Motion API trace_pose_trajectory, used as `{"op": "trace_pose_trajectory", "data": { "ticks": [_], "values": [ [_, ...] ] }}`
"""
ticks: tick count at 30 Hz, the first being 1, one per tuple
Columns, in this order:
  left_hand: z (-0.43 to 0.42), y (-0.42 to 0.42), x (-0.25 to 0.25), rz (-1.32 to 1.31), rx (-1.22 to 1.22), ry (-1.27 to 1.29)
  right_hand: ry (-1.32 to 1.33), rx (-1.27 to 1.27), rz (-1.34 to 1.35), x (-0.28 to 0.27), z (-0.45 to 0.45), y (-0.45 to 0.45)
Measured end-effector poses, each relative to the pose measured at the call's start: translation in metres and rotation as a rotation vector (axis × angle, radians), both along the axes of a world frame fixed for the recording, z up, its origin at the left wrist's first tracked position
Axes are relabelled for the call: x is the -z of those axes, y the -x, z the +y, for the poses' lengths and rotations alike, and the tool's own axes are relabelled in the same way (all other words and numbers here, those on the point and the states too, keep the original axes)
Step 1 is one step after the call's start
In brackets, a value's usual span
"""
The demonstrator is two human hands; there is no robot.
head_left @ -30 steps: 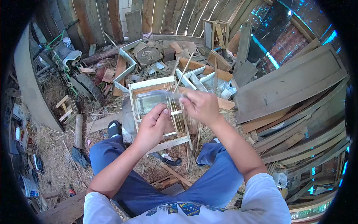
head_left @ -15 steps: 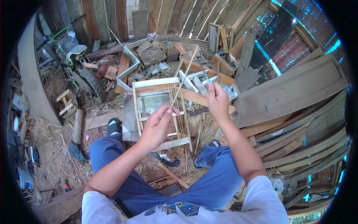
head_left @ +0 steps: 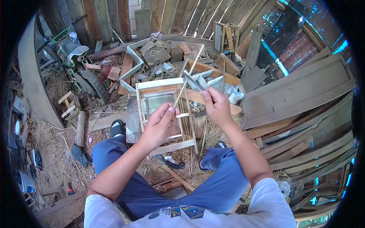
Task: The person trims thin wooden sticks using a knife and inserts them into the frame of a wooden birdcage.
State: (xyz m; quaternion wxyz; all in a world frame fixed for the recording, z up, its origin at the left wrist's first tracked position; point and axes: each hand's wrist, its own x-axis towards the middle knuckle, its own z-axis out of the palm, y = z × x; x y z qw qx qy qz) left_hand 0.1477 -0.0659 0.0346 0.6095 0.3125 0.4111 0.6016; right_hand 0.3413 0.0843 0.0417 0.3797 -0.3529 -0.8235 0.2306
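Note:
Pinched in my left hand (head_left: 162, 121) is the lower end of a thin pale stick (head_left: 193, 69), which slants up and to the right. My right hand (head_left: 218, 108) is closed round the handle of a knife (head_left: 194, 82). Its grey blade points up and left and reaches the stick about midway, though whether they touch I cannot tell. Below and behind my hands stands a wooden frame (head_left: 159, 83) with crossbars. Several thin strips (head_left: 184, 131) lie along the frame's right side.
Scrap wood (head_left: 156, 55) is heaped beyond the frame. A motorbike (head_left: 78, 57) stands at the left, near a curved board (head_left: 34, 76). A large panel (head_left: 296, 91) and stacked planks (head_left: 304, 144) are on the right. Straw covers the ground between my feet.
My right hand first moved away from the stick, up and to the right, then came back a little leftward with the blade swung toward the stick. My left hand keeps its hold.

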Motion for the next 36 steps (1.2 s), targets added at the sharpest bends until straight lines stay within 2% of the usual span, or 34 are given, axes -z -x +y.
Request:
{"op": "trace_pose_trajectory", "data": {
  "ticks": [2,6,8,9,11,15,18,23,33,36],
  "values": [
    [0.001,-0.002,0.000,0.109,0.006,-0.028,-0.060,-0.053,-0.030,0.000,-0.006,0.006],
    [0.002,-0.006,0.002,0.124,-0.004,-0.026,-0.031,-0.036,-0.060,-0.002,-0.005,0.008],
    [0.004,-0.005,0.014,0.252,-0.043,-0.122,-0.099,-0.099,-0.045,0.000,-0.005,0.011],
    [0.004,-0.007,0.012,0.254,-0.045,-0.123,-0.100,-0.100,-0.043,-0.001,-0.008,0.012],
    [0.003,-0.015,0.008,0.059,-0.058,-0.032,-0.294,-0.230,-0.151,-0.002,-0.019,0.015],
    [-0.005,-0.008,0.004,0.112,0.032,0.016,-0.331,-0.305,-0.141,-0.007,-0.029,0.020],
    [-0.005,-0.008,0.004,0.213,-0.024,-0.054,-0.372,-0.302,-0.183,-0.006,-0.027,0.020],
    [-0.011,-0.007,-0.002,0.534,-0.074,-0.082,-0.422,-0.297,-0.176,-0.009,-0.027,0.020],
    [-0.011,-0.005,-0.010,0.495,-0.037,-0.062,-0.478,-0.244,-0.161,-0.011,-0.026,0.020],
    [-0.009,-0.005,-0.015,0.396,-0.037,-0.028,-0.477,-0.227,-0.187,-0.014,-0.024,0.020]
  ]
}}
